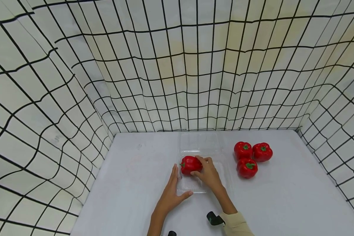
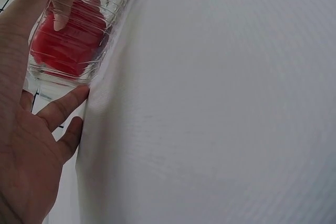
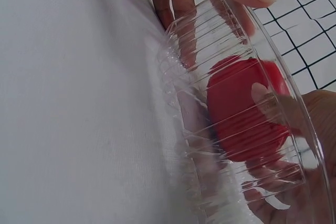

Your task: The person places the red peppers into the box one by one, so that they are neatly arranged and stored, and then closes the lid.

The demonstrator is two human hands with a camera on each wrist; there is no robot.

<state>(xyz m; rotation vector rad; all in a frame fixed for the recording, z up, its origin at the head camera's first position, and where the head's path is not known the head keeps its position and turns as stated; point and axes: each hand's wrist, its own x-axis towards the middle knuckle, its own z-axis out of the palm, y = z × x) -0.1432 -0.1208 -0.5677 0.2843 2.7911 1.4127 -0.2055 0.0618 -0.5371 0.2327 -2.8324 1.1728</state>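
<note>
A red bell pepper (image 1: 189, 165) lies on its side within the base of a clear plastic clamshell container (image 1: 194, 187), toward its left rear part, stem pointing left. The right hand (image 1: 208, 173) grips it from the right end, thumb on the near side and fingers curled over the far side, closed to about the pepper's width; this hold probably suits a smooth, rounded fruit that could roll.

The left hand (image 1: 170, 194) holds nothing: its fingers are straight and lie along the container's left wall, while the thumb stands wide apart near the front edge. Such a placing would likely keep a light, flimsy container from sliding as the pepper is handled.

The clear lid (image 1: 199, 142) lies folded back behind the base, leaving the top free for reaching in. To the right of the container, three more peppers stand close together with stems up: a rear-left pepper (image 1: 242, 150), a rear-right pepper (image 1: 263, 152) and a front pepper (image 1: 247, 168). That cluster sits on the right hand's side, presumably for easy reach.

Everything rests on a white bench (image 1: 129, 183), with a black wire grid (image 1: 197, 52) rising behind it.
</note>
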